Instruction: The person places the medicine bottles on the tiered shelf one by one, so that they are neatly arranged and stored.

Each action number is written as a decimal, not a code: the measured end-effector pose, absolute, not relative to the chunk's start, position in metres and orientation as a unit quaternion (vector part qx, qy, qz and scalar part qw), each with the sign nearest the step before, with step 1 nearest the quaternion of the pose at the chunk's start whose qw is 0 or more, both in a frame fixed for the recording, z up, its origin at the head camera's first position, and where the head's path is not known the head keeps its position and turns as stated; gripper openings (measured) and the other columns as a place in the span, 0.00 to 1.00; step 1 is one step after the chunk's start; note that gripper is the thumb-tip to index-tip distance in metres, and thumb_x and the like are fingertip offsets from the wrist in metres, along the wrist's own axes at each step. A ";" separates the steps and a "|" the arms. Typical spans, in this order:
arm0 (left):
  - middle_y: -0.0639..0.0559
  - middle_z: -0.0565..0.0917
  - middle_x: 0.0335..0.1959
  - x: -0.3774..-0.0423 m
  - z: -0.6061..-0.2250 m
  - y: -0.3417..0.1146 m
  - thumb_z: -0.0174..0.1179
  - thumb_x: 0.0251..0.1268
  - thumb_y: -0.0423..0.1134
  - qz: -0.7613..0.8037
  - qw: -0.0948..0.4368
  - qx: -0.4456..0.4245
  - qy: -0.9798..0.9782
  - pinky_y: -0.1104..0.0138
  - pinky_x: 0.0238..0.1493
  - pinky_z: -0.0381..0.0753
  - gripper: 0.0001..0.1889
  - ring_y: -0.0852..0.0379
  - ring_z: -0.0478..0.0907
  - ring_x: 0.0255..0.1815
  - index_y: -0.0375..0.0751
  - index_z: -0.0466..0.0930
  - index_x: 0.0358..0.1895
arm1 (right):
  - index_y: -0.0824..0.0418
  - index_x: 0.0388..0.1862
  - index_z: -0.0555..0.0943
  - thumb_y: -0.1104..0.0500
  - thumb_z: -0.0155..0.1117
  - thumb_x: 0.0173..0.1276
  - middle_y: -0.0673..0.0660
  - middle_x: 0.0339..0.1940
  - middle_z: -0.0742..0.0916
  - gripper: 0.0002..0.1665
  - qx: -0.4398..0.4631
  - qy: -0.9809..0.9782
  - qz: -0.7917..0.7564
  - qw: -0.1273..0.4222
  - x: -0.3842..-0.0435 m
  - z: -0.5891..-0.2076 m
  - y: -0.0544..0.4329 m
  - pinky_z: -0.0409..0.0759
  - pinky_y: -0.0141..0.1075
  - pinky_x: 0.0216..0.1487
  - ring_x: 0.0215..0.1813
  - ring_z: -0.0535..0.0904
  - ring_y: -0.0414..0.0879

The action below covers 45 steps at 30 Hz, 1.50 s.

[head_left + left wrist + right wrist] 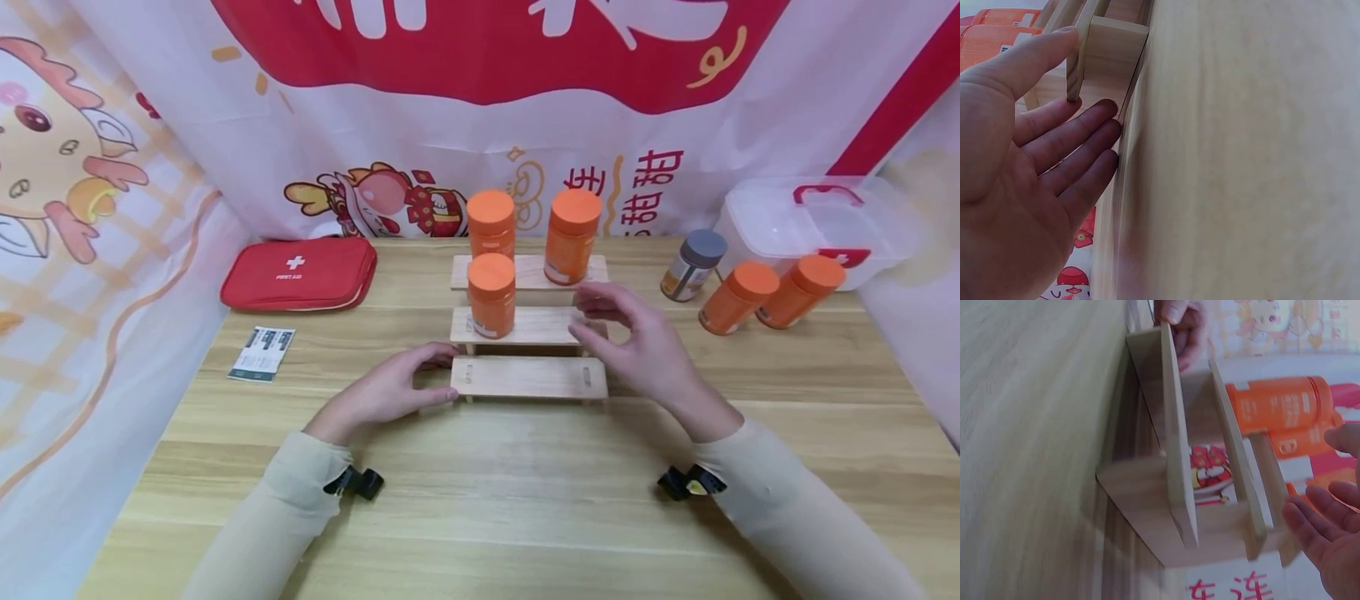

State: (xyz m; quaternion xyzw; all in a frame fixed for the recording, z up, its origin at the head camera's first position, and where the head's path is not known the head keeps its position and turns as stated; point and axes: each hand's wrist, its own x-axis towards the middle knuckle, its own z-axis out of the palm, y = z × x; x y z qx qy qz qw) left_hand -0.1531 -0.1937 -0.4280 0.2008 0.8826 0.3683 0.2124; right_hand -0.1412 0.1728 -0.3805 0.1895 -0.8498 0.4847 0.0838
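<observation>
A three-step wooden rack (528, 377) stands on the table between the hands. My left hand (393, 383) is at the left end of its lowest step, thumb at the front corner and index fingertip at the back corner; the other fingers (1094, 140) extend beside the step. My right hand (645, 346) hovers by the right ends of the upper steps, fingers loosely bent and holding nothing. On the middle step stands an orange bottle (492, 304) with an orange cap. The top step carries a second orange bottle (491, 212) and a third orange bottle (572, 237).
To the right stand a grey-capped bottle (692, 267), two orange bottles (738, 298) and a clear box (772, 221) with a red handle. At the left lie a red first-aid pouch (300, 275) and a printed card (262, 354). A printed curtain (420, 125) hangs behind.
</observation>
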 end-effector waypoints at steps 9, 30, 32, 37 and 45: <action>0.50 0.80 0.74 -0.152 -0.426 -0.193 0.73 0.71 0.52 0.375 0.210 0.206 0.879 0.43 0.83 0.68 0.33 0.46 0.75 0.78 0.49 0.74 0.76 | 0.67 0.69 0.81 0.69 0.76 0.70 0.64 0.60 0.89 0.29 0.177 -0.841 0.492 0.141 -0.134 -0.377 0.204 0.79 0.17 0.63 0.58 0.85 0.37; 0.49 0.81 0.74 -0.153 -0.427 -0.195 0.74 0.70 0.52 0.376 0.201 0.211 0.879 0.42 0.84 0.66 0.34 0.45 0.75 0.78 0.47 0.75 0.75 | 0.63 0.71 0.80 0.66 0.72 0.75 0.39 0.55 0.88 0.28 0.035 -0.845 0.509 0.164 -0.127 -0.398 0.286 0.80 0.15 0.58 0.55 0.85 0.31; 0.49 0.81 0.74 -0.154 -0.427 -0.195 0.74 0.70 0.52 0.376 0.202 0.211 0.879 0.42 0.84 0.66 0.34 0.45 0.75 0.78 0.47 0.75 0.75 | 0.63 0.72 0.79 0.64 0.72 0.75 0.37 0.55 0.87 0.28 0.020 -0.846 0.508 0.157 -0.126 -0.401 0.294 0.78 0.13 0.58 0.55 0.84 0.29; 0.49 0.81 0.74 -0.154 -0.427 -0.195 0.74 0.71 0.52 0.375 0.203 0.212 0.879 0.42 0.84 0.66 0.34 0.45 0.75 0.78 0.48 0.75 0.76 | 0.61 0.77 0.76 0.57 0.71 0.78 0.35 0.58 0.85 0.31 -0.031 -0.858 0.495 0.137 -0.120 -0.407 0.314 0.75 0.10 0.58 0.57 0.80 0.27; 0.49 0.81 0.74 -0.154 -0.427 -0.194 0.73 0.71 0.52 0.371 0.204 0.212 0.881 0.42 0.84 0.66 0.34 0.45 0.74 0.78 0.48 0.74 0.76 | 0.49 0.81 0.73 0.43 0.66 0.80 0.42 0.65 0.83 0.35 -0.143 -0.861 0.478 0.096 -0.117 -0.409 0.340 0.74 0.08 0.52 0.59 0.76 0.28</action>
